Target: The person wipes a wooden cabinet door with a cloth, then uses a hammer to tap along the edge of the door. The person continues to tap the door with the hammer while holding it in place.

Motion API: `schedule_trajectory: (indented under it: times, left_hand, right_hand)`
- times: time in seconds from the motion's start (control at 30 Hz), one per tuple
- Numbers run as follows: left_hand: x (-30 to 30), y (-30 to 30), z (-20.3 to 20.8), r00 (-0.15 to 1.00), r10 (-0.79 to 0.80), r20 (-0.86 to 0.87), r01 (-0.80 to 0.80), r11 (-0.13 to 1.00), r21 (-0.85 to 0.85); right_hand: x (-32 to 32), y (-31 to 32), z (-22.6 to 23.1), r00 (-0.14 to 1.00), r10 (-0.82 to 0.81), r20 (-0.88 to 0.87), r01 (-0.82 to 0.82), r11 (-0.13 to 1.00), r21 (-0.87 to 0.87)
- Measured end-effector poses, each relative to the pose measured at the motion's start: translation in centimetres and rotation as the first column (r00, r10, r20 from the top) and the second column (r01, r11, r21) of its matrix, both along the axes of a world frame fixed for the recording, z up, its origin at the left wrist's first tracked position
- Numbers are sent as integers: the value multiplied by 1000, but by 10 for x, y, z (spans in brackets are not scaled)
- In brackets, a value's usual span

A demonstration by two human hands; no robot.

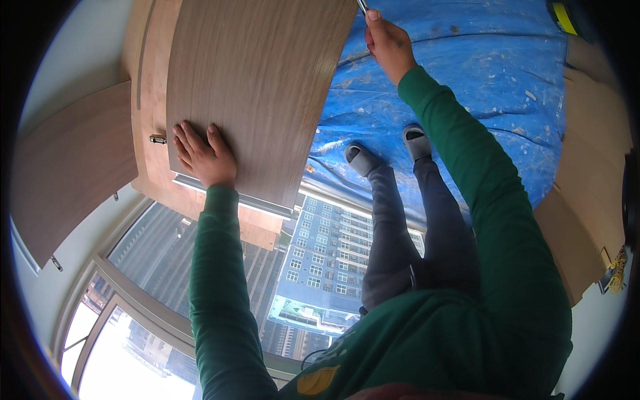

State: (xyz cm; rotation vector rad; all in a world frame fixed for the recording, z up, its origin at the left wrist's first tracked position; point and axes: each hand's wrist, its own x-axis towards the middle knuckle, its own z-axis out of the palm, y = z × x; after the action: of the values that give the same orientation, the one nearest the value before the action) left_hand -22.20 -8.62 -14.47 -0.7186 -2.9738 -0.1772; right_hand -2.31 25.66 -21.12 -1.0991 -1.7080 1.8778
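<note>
well, gry-brn panel (263, 83), fine straight grain, l hand (208, 160) atop

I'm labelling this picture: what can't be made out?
In the head view:
Slim silvery metal piece in the right hand: far end past top edge, gripped part behind fingers.
Flat brown wood-grain panel: far end past top edge.
Panel beneath the left hand: covered by it.

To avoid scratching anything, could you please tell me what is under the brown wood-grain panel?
A pale, flat wooden surface shows past the left and lower edges of the brown wood-grain panel. Whatever lies beneath the panel's middle is covered and cannot be seen.
</note>
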Motion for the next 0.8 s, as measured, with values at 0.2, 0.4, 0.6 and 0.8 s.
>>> schedule_trajectory:
  times: [0.2, 0.4, 0.6, 0.8]
  left_hand:
    - [1, 3, 3, 1000, 14, -2, -14, 1000, 20]
    - [0, 26, 11, 976, -201, -88, 215, 958, 190]
    - [-64, 189, 29, 818, -550, -170, 575, 764, 294]
    - [-79, 319, 16, 708, -703, -68, 705, 695, 145]
  right_hand:
    - [52, -34, 77, 998, -10, -61, 7, 999, -44]
    - [75, -61, 78, 991, 127, -41, -125, 991, 56]
    - [49, -78, 29, 959, 283, -15, -281, 956, 87]
    - [26, -69, 9, 919, 386, -79, -367, 912, 182]
